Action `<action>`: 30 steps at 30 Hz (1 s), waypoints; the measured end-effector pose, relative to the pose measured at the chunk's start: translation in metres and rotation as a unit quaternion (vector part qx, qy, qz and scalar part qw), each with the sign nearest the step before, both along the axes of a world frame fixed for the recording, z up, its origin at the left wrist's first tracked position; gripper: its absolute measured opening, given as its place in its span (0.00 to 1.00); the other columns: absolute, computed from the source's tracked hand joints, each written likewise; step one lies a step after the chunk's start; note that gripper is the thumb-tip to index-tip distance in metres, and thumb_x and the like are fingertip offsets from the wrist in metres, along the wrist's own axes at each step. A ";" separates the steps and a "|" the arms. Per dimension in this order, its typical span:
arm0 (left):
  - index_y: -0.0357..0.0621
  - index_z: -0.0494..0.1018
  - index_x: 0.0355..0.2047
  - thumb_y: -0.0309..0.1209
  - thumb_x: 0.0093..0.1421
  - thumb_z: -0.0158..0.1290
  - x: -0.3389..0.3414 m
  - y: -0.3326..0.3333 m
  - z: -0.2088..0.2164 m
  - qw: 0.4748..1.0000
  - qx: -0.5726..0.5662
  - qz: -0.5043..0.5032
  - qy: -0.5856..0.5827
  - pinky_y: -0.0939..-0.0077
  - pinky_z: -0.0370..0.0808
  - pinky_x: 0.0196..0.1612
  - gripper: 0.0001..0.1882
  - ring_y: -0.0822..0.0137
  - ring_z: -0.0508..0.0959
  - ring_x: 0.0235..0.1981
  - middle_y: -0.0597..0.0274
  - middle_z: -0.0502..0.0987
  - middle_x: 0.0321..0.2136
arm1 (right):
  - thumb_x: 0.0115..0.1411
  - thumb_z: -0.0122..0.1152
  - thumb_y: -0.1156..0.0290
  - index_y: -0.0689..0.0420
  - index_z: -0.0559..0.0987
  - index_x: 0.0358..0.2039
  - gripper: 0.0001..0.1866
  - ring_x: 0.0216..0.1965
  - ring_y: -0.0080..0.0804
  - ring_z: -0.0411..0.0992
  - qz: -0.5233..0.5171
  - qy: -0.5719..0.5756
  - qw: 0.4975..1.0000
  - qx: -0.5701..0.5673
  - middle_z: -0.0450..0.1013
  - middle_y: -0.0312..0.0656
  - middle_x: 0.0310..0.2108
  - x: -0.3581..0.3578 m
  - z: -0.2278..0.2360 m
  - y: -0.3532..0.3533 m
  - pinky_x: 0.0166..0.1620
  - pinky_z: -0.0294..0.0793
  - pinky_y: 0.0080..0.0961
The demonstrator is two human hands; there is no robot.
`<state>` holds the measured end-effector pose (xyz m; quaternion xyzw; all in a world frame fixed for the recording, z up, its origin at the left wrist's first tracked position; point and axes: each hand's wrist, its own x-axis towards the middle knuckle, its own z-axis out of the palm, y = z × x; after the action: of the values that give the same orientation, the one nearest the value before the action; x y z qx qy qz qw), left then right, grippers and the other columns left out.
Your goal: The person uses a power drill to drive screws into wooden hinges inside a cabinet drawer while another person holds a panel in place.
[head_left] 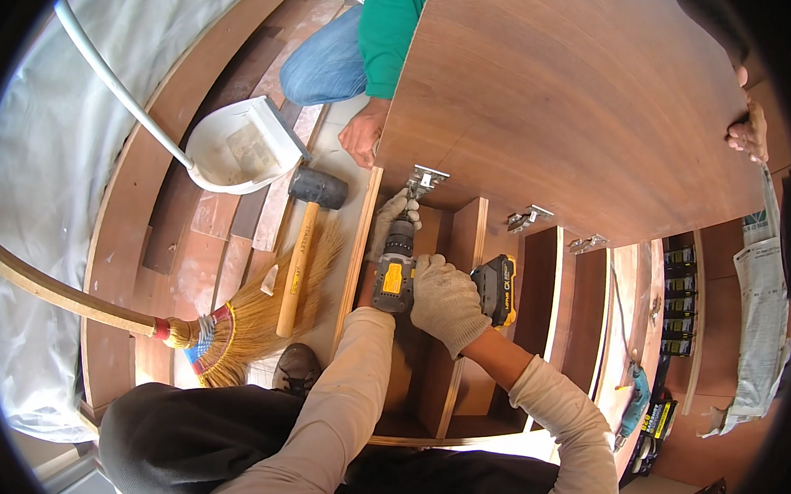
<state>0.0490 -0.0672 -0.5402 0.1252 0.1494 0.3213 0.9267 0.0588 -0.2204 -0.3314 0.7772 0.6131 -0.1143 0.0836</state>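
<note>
My gloved right hand [448,305] is closed around the grip of a cordless drill [394,281], its yellow-and-black battery [501,290] sticking out to the right. The drill's chuck points away from me, toward a metal cabinet hinge [425,180] on the edge of a brown wooden door panel [566,107]. Beside the chuck, my gloved left hand [384,223] has its fingers pinched at the hinge's lower part; the drill partly hides them. Both work over the near side wall of an open wooden cabinet [471,235] with dividers. The bit's tip is hidden.
Two more hinges [530,217] [587,243] line the panel. A co-worker's hand [366,132] and another hand [749,133] steady it. Left lie a rubber mallet [319,188], a straw broom [240,329] and a white dustpan [245,148]. A teal power tool [633,400] lies right.
</note>
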 end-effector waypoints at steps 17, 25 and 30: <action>0.39 0.70 0.64 0.49 0.74 0.44 -0.085 -0.125 0.050 0.965 -0.050 0.211 0.150 0.65 0.76 0.59 0.30 0.61 0.78 0.56 0.58 0.77 0.57 | 0.54 0.64 0.72 0.68 0.74 0.45 0.19 0.36 0.40 0.79 0.035 -0.096 0.995 0.012 0.73 0.49 0.37 -0.003 -0.031 -0.006 0.36 0.81 0.34; 0.33 0.74 0.56 0.45 0.74 0.45 -0.077 -0.133 0.045 0.933 -0.156 0.265 0.187 0.64 0.80 0.51 0.26 0.60 0.82 0.46 0.53 0.81 0.47 | 0.54 0.64 0.72 0.67 0.74 0.44 0.18 0.35 0.40 0.79 0.036 -0.075 0.997 0.003 0.73 0.49 0.36 -0.003 -0.027 -0.004 0.36 0.81 0.35; 0.34 0.74 0.56 0.44 0.74 0.45 -0.078 -0.136 0.044 0.926 -0.198 0.271 0.171 0.62 0.80 0.51 0.25 0.58 0.82 0.45 0.53 0.80 0.47 | 0.54 0.63 0.72 0.66 0.73 0.44 0.18 0.36 0.43 0.79 0.037 -0.062 0.997 -0.010 0.73 0.50 0.37 -0.002 -0.026 0.001 0.37 0.82 0.37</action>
<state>-0.0288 -0.2035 -0.4966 -0.0532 0.3947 0.4981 0.7703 0.0566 -0.2195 -0.3572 0.7589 0.6335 -0.0691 0.1337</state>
